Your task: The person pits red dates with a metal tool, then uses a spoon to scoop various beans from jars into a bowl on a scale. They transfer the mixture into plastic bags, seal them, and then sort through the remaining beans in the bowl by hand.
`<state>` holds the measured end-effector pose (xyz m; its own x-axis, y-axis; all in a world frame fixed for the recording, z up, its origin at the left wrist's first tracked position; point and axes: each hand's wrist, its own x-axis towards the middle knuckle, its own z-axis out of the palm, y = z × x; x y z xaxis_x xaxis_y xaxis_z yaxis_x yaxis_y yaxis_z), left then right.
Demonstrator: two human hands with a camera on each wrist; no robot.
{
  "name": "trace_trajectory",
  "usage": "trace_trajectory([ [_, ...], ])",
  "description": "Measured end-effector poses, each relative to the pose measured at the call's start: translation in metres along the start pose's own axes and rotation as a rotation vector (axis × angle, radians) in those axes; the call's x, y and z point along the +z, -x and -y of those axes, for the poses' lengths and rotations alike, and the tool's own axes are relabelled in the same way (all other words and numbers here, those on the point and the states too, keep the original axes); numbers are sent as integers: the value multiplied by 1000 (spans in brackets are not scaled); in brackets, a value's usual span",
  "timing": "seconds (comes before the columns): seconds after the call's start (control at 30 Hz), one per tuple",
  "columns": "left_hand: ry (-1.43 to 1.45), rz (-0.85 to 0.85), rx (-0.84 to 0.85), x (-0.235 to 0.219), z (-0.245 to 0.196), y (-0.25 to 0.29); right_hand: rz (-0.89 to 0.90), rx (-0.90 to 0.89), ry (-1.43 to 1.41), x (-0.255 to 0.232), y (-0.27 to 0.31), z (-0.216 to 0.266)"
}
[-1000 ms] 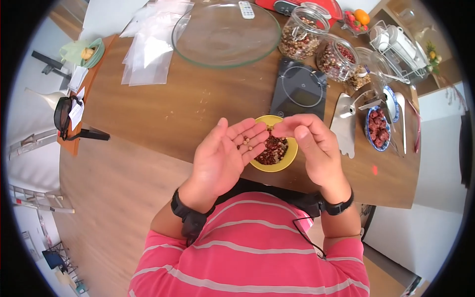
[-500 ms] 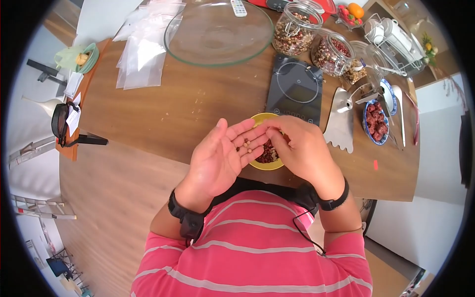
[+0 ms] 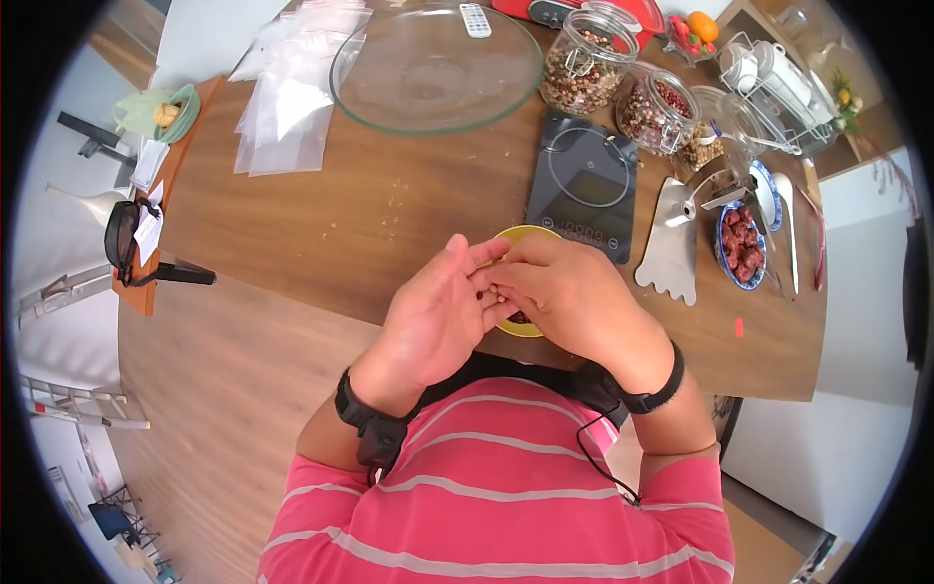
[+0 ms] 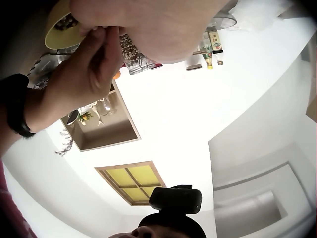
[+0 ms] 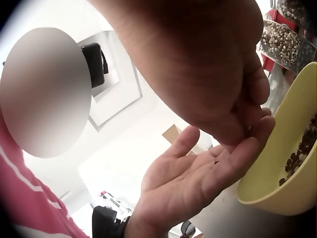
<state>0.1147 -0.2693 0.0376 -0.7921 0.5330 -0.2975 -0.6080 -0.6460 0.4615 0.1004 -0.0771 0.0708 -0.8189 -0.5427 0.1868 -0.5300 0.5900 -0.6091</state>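
My left hand (image 3: 428,326) is held palm up at the front edge of the table, fingers extended, with several small beans (image 3: 500,298) lying on them. From the right, my right hand (image 3: 593,297) reaches over, its thumb and fingertips pinching at a bean among these. In the right wrist view the pinched fingertips meet the left fingers, which mostly hide the bean. Beneath both hands sits a yellow bowl (image 5: 257,181) with mixed dark and pale beans (image 5: 298,157) inside. The hands cover most of the bowl in the head view.
Behind the bowl lies a black kitchen scale (image 3: 584,185), with a steel scraper-like tool (image 3: 669,243) to its right. Glass jars of beans (image 3: 584,73), a bowl of dark red pieces (image 3: 741,251) and a white spoon (image 3: 788,234) stand rightward. A glass dish (image 3: 438,73) and clear bags (image 3: 287,117) are at the back left.
My right hand has come in leftward from above the bowl, closing its thumb and fingertips at the beans on my left fingers. The left hand stays palm up nearly in place.
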Motion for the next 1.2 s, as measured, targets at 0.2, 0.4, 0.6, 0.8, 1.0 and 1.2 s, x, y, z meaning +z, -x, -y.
trace_trajectory([
  [0.2, -44, 55, -25, 3, 0, -2, 17, -78, 64, -6, -2, -3],
  [0.4, -15, -8, 8, 4, -2, -4, -17, 110, 81, -16, 5, -11],
  [0.6, -51, 55, 2, 1, 2, -10, -25, -93, -69, 2, -1, 5],
  [0.8, -59, 132, 6, 8, 4, -10, 100, -167, 209, -7, -9, 8],
  [1.0, -21, 136, 25, 9, -2, -12, 48, -239, 286, -6, -20, 11],
  [1.2, -24, 148, -16, 13, -5, -11, 7, -311, 337, -5, -17, 12],
])
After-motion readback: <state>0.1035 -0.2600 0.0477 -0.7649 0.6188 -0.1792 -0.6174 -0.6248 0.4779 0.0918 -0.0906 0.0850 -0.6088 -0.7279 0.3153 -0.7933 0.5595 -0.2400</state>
